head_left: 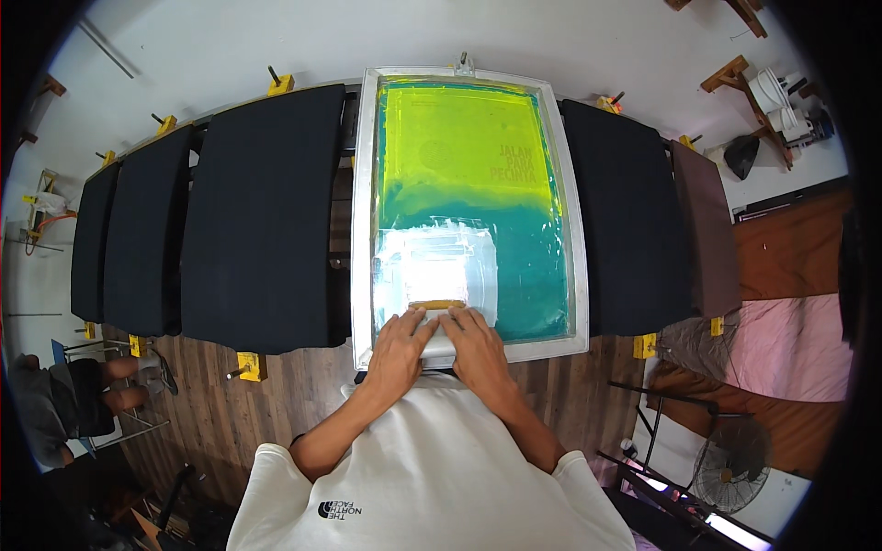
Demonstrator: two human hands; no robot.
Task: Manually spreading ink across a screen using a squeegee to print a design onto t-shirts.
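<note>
A silver-framed printing screen lies before me, its mesh teal with a bright yellow-green upper half bearing faint stencilled lettering. A patch of white ink covers the lower left of the mesh. At the bottom edge of that patch is a small squeegee with an amber blade. My left hand and my right hand grip it side by side, fingers pressed along its handle, thumbs toward each other. The handle is largely hidden by my fingers.
Black fabric-covered boards line both sides of the screen, with a brown one at right, on yellow supports. A seated person is at lower left. A fan stands at lower right, beside orange and pink cloths.
</note>
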